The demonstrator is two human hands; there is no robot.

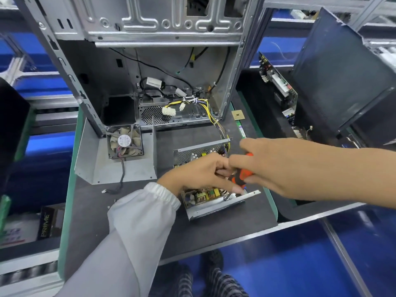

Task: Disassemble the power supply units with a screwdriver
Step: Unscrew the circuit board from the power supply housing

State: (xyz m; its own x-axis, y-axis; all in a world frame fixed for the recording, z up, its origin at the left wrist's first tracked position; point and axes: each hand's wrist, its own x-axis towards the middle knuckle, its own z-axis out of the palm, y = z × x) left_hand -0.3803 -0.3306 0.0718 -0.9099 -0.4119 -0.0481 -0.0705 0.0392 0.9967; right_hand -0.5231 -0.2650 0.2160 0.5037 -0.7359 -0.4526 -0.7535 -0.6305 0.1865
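An opened power supply unit [214, 205] lies on the dark mat in front of me, its circuit board with yellow parts exposed inside the metal tray. My right hand [278, 166] grips the orange-and-black handle of a screwdriver [241, 175], whose tip points down near the tray's right front corner. My left hand [199, 172] rests over the board, its fingers touching the screwdriver shaft; a white sleeve covers that arm. The unit's removed cover [102, 163], with a fan [125, 141] on it, lies to the left. A yellow-and-black cable bundle [214, 118] runs from the unit into the case behind.
An open grey computer case [150, 67] stands upright at the back of the mat. A small square chip [238, 115] lies to its right. A circuit board [278, 82] and a black case panel [342, 71] stand at the right. A black "PRIME" box [50, 221] sits lower left.
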